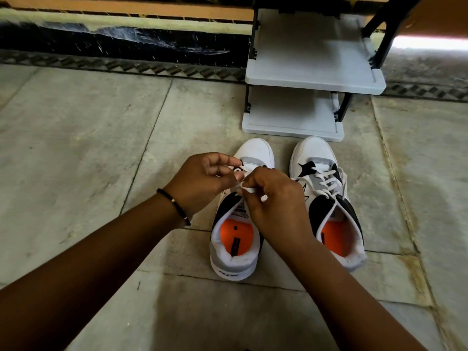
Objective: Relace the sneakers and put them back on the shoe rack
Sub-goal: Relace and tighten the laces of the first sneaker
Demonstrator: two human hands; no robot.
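Floor [76, 138] of pale stone slabs fills the view, with a dark scuffed skirting along the wall at 11 o'clock. Coming in from 8 o'clock, the left forearm wears a black bead bracelet [174, 206] at the wrist. The left hand [202, 183] sits over the left sneaker [243, 224], its fingers [228, 163] narrowly pinched on the white lace [247, 189] near the eyelets. Just beside it, the right hand [276, 206], reaching in from 5 o'clock, has its fingers curled and nipped on the same lace, so both hands hold it between them above the shoe's tongue. How far up this shoe is laced is hidden by the hands. The left sneaker stands upright on the floor, toe pointing to 12 o'clock, orange insole showing in its open mouth. Just to its right stands the right sneaker [326, 198], apart from the first by a thin gap, toe also to 12 o'clock, its laces crisscrossed up the front with loose ends trailing by the collar. Beyond both toes, at 1 o'clock, is the rack [314, 79], grey shelves on black posts, its lowest shelf just in front of the right sneaker's toe
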